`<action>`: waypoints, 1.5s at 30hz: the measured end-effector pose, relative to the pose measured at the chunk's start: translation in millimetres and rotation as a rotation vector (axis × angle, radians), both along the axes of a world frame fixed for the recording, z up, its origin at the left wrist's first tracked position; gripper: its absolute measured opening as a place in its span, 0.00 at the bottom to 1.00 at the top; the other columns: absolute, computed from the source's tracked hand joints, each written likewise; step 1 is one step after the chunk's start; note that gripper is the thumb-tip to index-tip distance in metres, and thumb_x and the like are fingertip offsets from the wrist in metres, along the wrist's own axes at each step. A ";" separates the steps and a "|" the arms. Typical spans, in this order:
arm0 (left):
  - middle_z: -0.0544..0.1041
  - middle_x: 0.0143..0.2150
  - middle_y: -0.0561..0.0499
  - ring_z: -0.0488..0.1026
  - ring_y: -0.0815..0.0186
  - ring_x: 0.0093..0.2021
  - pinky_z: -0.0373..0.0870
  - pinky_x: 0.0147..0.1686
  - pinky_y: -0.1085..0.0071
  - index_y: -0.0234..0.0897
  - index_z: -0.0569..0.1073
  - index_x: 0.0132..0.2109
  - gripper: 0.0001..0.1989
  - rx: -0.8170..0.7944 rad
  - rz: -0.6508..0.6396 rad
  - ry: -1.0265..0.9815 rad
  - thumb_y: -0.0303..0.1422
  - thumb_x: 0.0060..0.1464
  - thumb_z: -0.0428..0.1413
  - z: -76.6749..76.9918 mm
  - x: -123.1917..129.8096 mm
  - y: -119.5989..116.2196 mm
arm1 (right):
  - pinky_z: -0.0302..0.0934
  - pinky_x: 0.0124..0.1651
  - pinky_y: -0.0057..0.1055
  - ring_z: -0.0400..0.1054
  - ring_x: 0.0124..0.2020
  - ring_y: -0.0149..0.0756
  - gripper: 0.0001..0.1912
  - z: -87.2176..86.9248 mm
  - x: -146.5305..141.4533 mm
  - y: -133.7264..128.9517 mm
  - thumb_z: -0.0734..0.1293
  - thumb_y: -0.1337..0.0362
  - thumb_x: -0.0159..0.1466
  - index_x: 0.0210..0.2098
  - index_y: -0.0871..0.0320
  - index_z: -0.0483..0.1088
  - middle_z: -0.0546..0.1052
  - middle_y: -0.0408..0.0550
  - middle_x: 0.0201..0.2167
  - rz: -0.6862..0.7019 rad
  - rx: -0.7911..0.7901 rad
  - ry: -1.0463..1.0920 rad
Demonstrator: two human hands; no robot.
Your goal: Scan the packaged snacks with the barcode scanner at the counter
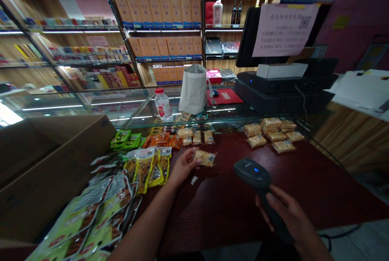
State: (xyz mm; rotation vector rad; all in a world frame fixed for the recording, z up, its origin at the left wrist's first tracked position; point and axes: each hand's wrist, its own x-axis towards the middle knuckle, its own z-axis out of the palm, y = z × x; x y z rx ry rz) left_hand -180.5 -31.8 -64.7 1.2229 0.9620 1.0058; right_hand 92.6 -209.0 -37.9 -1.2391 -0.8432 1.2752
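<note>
Left hand (184,167) pinches a clear-wrapped snack pack (205,158) by its left end — pack sits just right of those fingertips, long axis roughly crosswise, free end toward the scanner side. Right hand (282,208) grips a handheld barcode scanner (253,172); its head sits between the hands, apart from the pack. Left is nearer. Can't tell if the pack touches the surface (212,208) — similar packs (271,123) lie beyond the right hand.

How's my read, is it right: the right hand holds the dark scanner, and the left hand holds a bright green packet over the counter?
Not quite: the head view shows the left hand holding a tan snack in a clear wrapper, not a green packet. The right hand does hold the dark scanner.
</note>
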 end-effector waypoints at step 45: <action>0.77 0.44 0.46 0.80 0.63 0.33 0.78 0.34 0.66 0.40 0.63 0.52 0.27 -0.224 -0.139 -0.164 0.35 0.49 0.67 -1.9 97.2 18.9 | 0.57 0.17 0.24 0.62 0.17 0.29 0.24 3.8 30.7 -19.4 0.73 0.43 0.57 0.33 0.60 0.78 0.75 0.46 0.21 -0.191 0.024 0.040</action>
